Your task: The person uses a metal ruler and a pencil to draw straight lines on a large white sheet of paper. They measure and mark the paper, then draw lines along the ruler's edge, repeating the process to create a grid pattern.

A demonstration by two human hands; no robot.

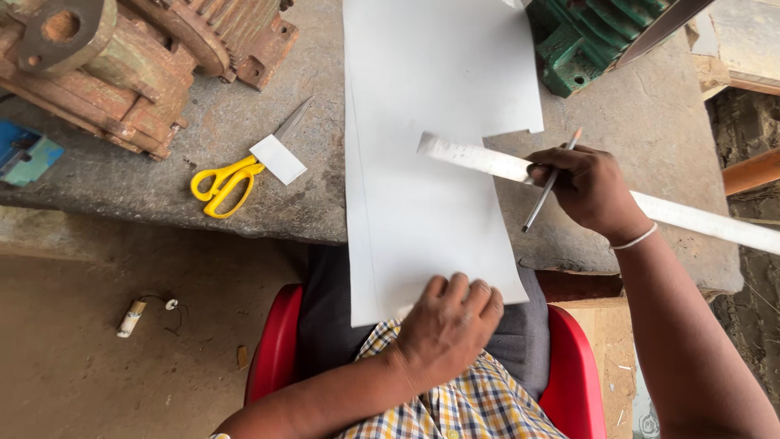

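A large white paper sheet (431,162) lies on a grey stone slab (244,171) and hangs over its near edge. My left hand (448,325) presses flat on the sheet's near end, fingers together. My right hand (589,189) grips a thin pencil (551,183) and a long white ruler (487,161) that lies slanted across the sheet's right side and runs off to the right.
Yellow-handled scissors (223,183) lie on the slab to the left, with a small white paper scrap (278,158) over the blades. A rusty machine (138,57) stands at the back left, a green machine part (585,36) at the back right. I sit on a red chair (581,366).
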